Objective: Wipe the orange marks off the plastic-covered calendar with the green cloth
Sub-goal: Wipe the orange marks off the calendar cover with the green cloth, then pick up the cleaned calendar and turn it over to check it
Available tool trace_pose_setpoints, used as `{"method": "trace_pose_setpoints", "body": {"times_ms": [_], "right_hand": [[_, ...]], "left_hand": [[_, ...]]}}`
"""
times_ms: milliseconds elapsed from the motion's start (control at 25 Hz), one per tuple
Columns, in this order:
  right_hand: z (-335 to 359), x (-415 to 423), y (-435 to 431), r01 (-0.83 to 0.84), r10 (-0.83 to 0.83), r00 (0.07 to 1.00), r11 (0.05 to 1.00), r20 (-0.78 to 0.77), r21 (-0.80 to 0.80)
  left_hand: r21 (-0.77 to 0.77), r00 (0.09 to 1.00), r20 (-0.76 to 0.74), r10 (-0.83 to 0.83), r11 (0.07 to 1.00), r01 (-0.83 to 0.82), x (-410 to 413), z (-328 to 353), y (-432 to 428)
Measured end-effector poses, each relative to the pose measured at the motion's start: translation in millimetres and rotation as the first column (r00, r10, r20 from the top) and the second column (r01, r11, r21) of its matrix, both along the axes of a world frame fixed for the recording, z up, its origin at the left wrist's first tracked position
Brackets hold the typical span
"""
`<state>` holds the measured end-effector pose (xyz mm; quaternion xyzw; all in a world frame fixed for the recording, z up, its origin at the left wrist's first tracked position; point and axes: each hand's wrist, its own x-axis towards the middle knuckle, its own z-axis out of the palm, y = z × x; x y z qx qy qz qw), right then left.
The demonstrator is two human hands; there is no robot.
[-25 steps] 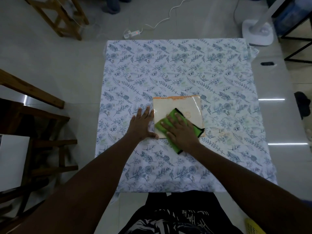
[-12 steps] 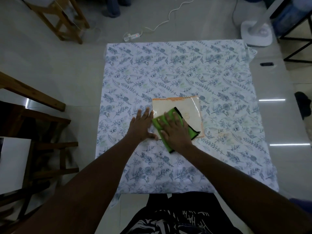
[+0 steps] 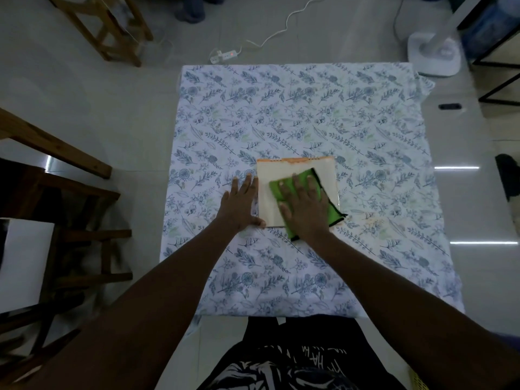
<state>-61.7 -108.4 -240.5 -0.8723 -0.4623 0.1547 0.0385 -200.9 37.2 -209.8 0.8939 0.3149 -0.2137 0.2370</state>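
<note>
The plastic-covered calendar (image 3: 268,187), cream with an orange top edge, lies flat in the middle of a floral tablecloth (image 3: 295,108). A green cloth (image 3: 305,177) with a black hem lies over its right half and hangs past its near edge. My right hand (image 3: 305,205) presses flat on the cloth, fingers spread. My left hand (image 3: 239,204) lies flat on the tablecloth against the calendar's left edge, its thumb at the near left corner. Any orange marks under the cloth are hidden.
Wooden chairs (image 3: 70,198) stand to the left, and a wooden stool (image 3: 107,32) at the far left. A power strip (image 3: 225,56) with a white cord lies on the floor beyond the table. A white fan base (image 3: 434,53) stands at the far right.
My right hand has slid the green cloth to the left and then back right and away across the calendar. My left hand has stayed at the calendar's left edge.
</note>
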Motion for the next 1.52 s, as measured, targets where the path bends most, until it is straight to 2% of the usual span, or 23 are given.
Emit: {"method": "trace_pose_setpoints", "body": {"times_ms": [80, 120, 160, 280, 360, 440, 600, 720, 880, 960, 1080, 1160, 1280, 1360, 1520], "right_hand": [[-3, -3, -20, -0.174, 0.174, 0.984, 0.985, 0.024, 0.006], [-4, 2, -25, -0.211, 0.210, 0.977, 0.977, 0.041, 0.016], [-5, 8, -27, -0.190, 0.188, 0.981, 0.981, 0.055, 0.029], [-7, 15, -27, 0.129, -0.132, 0.988, 0.991, 0.082, 0.041], [-10, 11, -25, 0.260, -0.265, 0.961, 0.963, 0.076, 0.066], [-9, 8, -30, 0.263, -0.269, 0.961, 0.960, 0.057, 0.101], [-8, 25, -53, 0.226, -0.228, 0.974, 0.952, -0.012, 0.208], [-12, 28, -102, 0.322, -0.318, 0.946, 0.895, -0.063, 0.310], [-7, 27, -196, 0.408, -0.461, 0.882, 0.851, 0.097, 0.332], [0, 28, -228, 0.467, -0.523, 0.842, 0.830, 0.132, 0.304], [4, 29, -246, 0.461, -0.462, 0.874, 0.886, 0.148, 0.044], [0, 28, -249, 0.440, -0.435, 0.893, 0.897, 0.115, -0.025], [5, 27, -240, 0.448, -0.441, 0.886, 0.894, 0.143, -0.016], [13, 28, -222, 0.441, -0.445, 0.886, 0.896, 0.132, 0.054], [30, 32, -165, 0.355, -0.355, 0.933, 0.891, -0.052, 0.282]], "left_hand": [[-0.005, 1.000, 0.001, -0.017, 1.000, 0.017, 1, 2, -1], [-0.001, 0.999, -0.008, -0.044, 0.999, 0.044, 1, 1, 0], [0.003, 0.997, -0.024, -0.068, 0.998, 0.068, 2, 1, 1], [-0.025, 0.995, -0.068, -0.076, 0.997, 0.075, 4, 2, 0], [-0.050, 0.995, -0.095, -0.041, 0.998, 0.037, 9, 5, -7], [-0.008, 0.996, -0.093, -0.014, 1.000, 0.013, 12, 10, -22], [0.166, 0.997, 0.050, -0.065, 0.985, 0.056, 11, 13, -67], [0.140, 0.975, 0.105, -0.198, 0.973, 0.182, 16, 13, -103], [0.045, 0.923, 0.160, -0.350, 0.937, 0.347, 36, 13, -147], [0.067, 0.894, 0.175, -0.413, 0.911, 0.408, 50, 10, -164], [0.105, 0.859, 0.166, -0.484, 0.875, 0.472, 67, 7, -182], [0.106, 0.852, 0.147, -0.502, 0.864, 0.491, 72, 5, -188], [0.129, 0.856, 0.174, -0.487, 0.873, 0.471, 71, 4, -186], [0.119, 0.879, 0.243, -0.411, 0.912, 0.393, 68, 7, -178], [0.127, 0.921, 0.359, -0.152, 0.985, 0.113, 52, 17, -147]]}}
